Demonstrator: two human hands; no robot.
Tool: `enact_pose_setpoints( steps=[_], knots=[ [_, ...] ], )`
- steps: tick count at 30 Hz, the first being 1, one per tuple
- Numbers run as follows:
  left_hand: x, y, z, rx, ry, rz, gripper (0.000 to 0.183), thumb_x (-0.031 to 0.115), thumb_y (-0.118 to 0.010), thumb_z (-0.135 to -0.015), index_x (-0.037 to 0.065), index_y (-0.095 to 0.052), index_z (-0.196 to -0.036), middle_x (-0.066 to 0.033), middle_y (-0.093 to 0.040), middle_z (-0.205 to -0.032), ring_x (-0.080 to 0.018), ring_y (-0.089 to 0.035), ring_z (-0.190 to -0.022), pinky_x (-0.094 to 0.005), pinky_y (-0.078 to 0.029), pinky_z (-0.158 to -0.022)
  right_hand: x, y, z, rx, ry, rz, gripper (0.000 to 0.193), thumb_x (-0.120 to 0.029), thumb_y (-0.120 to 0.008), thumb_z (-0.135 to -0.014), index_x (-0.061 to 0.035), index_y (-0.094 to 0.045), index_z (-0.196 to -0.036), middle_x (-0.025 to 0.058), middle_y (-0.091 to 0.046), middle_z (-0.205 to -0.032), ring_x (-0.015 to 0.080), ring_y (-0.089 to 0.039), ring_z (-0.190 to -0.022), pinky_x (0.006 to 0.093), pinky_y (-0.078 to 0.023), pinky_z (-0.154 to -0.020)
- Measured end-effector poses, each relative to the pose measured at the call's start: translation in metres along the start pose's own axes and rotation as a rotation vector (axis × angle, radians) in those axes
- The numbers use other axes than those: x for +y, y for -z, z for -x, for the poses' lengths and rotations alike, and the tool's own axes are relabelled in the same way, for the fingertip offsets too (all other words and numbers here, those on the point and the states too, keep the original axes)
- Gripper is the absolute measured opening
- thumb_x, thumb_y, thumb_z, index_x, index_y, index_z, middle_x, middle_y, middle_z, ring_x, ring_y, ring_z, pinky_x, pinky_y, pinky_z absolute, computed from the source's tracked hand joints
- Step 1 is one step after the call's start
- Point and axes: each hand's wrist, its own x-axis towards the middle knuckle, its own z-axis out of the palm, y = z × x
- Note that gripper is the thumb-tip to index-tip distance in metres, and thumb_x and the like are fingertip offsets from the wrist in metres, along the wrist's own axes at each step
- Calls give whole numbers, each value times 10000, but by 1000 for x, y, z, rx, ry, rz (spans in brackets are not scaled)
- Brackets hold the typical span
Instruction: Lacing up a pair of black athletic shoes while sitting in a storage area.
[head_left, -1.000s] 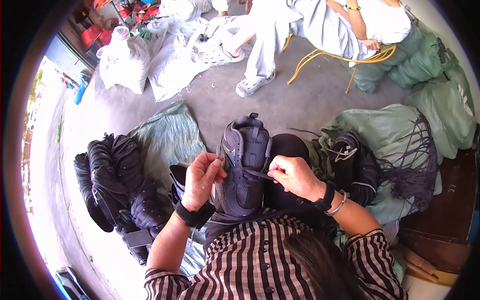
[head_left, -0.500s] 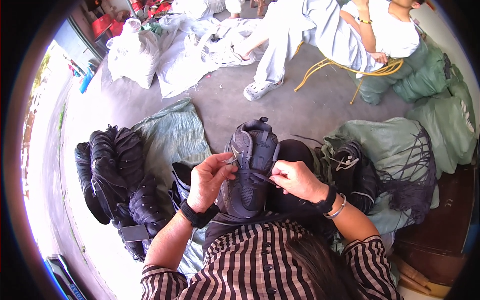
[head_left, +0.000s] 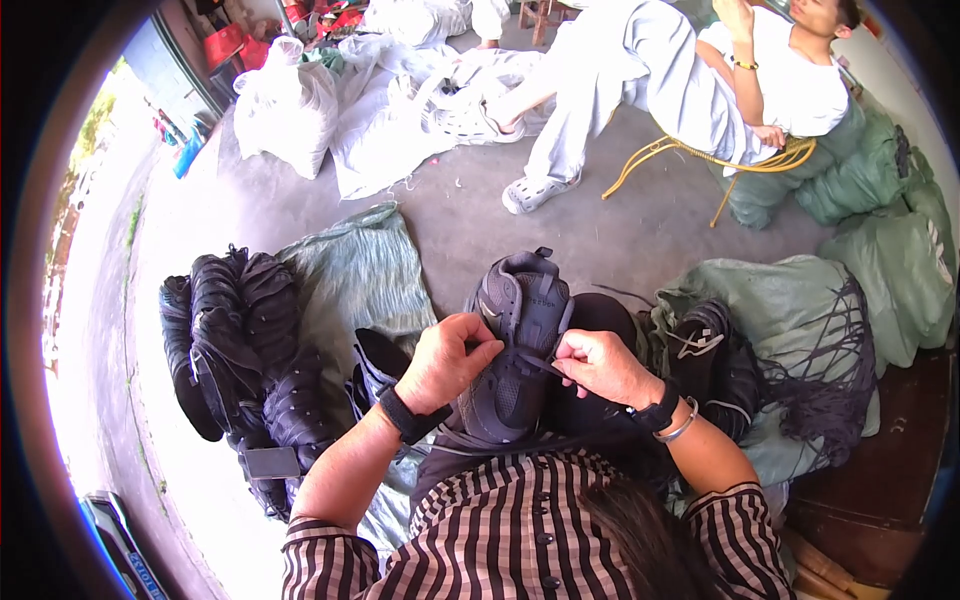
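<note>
A dark grey sneaker (head_left: pixel 505 395) rests on my lap, its toe toward me and its heel loop away from me. A dark shoelace (head_left: pixel 535 361) crosses its lower tongue. At the row of eyelets on the left, my left hand (head_left: pixel 440 368) is closed in a pinch; its fingertips seem to hold the lace, though they hide most of that part. On the opposite side, my right hand (head_left: pixel 608 370) pinches the other stretch of lace between thumb and fingers. Above the crossing, the tongue (head_left: pixel 540 310) shows with no lace over it.
Stacked dark shoes (head_left: pixel 265 350) lie at the left on a green woven sheet (head_left: pixel 360 260). More dark shoes (head_left: pixel 715 350) and a heap of loose laces (head_left: pixel 825 390) sit on a sack at the right. Ahead, a person in white sits on a yellow chair (head_left: pixel 660 150).
My left hand has turned and shifted its pinch down toward the lace crossing on the shoe. My right hand keeps its pinch. The whole view has shifted slightly.
</note>
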Motion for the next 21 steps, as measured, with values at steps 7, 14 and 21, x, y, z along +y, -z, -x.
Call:
enact_pose_setpoints(
  steps=[7, 14, 21],
  knots=[
    [21, 2, -15, -60, -158, -521, 137, 190, -633, -762, 63, -587, -738, -147, -605, -736, -344, -610, -731, -428, -490, -641, -4, 6, 1, -19, 61, 46, 114, -101, -593, -864, 0, -568, -818, 73, -635, -664, 126, -603, -500, 259, -477, -473],
    [48, 8, -30, -373, -343, -1040, 118, 160, -644, -735, 115, -606, -837, -63, -602, -908, -250, -595, -938, -397, -495, -755, 19, -1, -2, 123, 531, 535, 79, -104, -576, -827, -29, -561, -844, 107, -619, -686, 242, -640, -616, 300, -507, -553],
    [53, 22, -51, -567, -840, -1075, 381, 245, -771, -632, 145, -591, -953, -19, -524, -1082, -242, -474, -1079, -394, -394, -926, -15, 0, 0, 294, 823, 1097, 110, -127, -566, -759, -85, -507, -841, 73, -451, -890, 199, -538, -812, 313, -462, -626]
  ],
)
